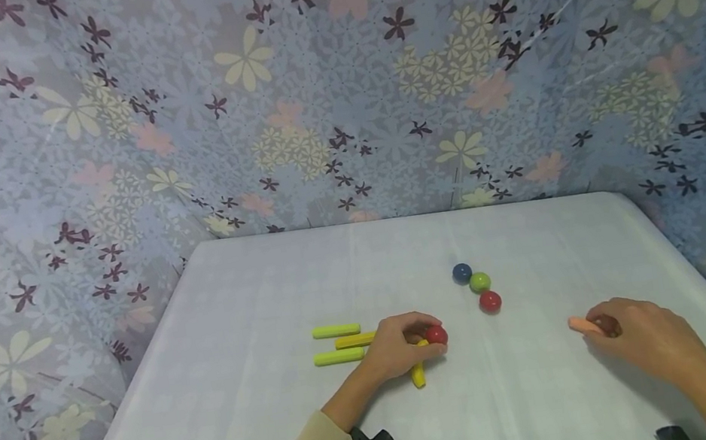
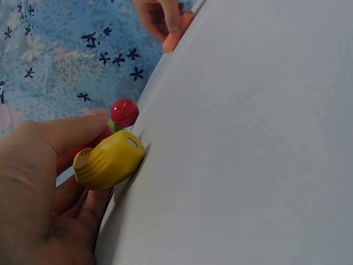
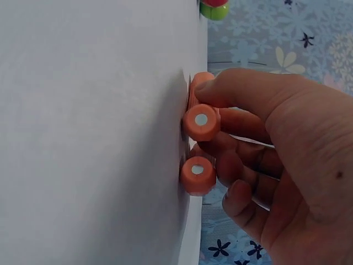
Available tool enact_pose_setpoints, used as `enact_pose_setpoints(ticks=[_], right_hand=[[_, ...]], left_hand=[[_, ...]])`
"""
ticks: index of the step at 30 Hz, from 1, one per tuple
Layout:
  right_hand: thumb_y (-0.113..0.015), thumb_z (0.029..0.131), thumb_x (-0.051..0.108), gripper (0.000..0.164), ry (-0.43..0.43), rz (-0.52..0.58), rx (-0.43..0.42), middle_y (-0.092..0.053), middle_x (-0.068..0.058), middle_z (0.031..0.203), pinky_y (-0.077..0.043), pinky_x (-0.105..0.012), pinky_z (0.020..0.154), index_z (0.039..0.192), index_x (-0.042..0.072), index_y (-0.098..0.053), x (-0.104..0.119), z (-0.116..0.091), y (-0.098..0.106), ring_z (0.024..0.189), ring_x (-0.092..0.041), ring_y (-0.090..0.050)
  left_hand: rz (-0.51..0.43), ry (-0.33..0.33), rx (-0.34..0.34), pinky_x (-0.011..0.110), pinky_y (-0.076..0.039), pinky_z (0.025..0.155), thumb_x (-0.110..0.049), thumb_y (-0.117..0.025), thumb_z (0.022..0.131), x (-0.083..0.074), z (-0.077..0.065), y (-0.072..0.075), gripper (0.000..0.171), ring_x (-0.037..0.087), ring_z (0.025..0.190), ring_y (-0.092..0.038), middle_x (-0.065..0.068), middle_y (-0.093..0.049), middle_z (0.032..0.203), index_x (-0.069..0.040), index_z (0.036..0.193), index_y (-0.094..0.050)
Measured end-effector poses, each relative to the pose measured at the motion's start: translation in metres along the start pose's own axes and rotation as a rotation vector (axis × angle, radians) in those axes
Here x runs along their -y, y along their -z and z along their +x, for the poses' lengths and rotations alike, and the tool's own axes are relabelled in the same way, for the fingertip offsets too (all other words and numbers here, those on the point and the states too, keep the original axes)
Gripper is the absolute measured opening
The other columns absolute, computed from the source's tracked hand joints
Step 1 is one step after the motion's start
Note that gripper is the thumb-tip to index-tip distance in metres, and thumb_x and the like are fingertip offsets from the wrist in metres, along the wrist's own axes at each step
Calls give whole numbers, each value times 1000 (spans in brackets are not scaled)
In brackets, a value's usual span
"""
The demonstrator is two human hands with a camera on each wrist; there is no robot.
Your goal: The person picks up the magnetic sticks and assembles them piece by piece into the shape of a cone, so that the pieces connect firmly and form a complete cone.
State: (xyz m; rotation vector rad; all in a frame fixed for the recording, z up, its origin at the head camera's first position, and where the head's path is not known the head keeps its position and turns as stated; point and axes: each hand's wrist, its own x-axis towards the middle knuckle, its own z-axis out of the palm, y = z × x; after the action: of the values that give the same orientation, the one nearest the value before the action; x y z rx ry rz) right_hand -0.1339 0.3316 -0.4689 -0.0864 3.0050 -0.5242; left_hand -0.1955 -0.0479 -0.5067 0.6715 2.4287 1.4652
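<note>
In the head view my left hand holds a red ball between thumb and fingertips. Below those fingers lies a yellow ridged stick with a pale oval spot on one end, hiding part of the grip in the left wrist view. I cannot tell whether the hand touches the stick. At the right, my right hand pinches an orange stick with a white dot on its end, low over the table. Beside it, near the curled fingers, a second orange stick shows in the right wrist view.
Farther back stand a blue ball, a green ball and another red ball in a row. Left of the left hand lie two light green sticks and a yellow stick. A white cloth covers the table.
</note>
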Motion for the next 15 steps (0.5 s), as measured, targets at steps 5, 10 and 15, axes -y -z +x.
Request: enact_pose_setpoints(ticks=[5, 10, 15], right_hand=[[-53, 82, 72, 63, -6, -3, -2, -58, 5, 78, -44, -40, 54, 97, 14, -71, 0, 1, 1, 69, -15, -53], [-54, 81, 72, 68, -26, -11, -4, -60, 3, 81, -46, -43, 57, 101, 9, -71, 2, 5, 2, 71, -17, -55], [-56, 80, 72, 70, -18, -30, -23, -58, 3, 77, -46, -42, 56, 100, 7, -71, 8, 8, 1, 67, -16, -53]], left_hand=[[-3, 0, 7, 24, -50, 75, -34, -81, 78, 0, 0, 0, 34, 5, 85, -61, -17, -65, 95, -30, 109, -69], [-4, -2, 5, 24, -50, 75, -34, -81, 77, 0, 0, 1, 34, 5, 85, -61, -17, -65, 95, -30, 109, -69], [-5, -4, 4, 24, -50, 75, -34, -81, 78, 0, 0, 1, 34, 5, 85, -60, -17, -65, 95, -30, 110, -69]])
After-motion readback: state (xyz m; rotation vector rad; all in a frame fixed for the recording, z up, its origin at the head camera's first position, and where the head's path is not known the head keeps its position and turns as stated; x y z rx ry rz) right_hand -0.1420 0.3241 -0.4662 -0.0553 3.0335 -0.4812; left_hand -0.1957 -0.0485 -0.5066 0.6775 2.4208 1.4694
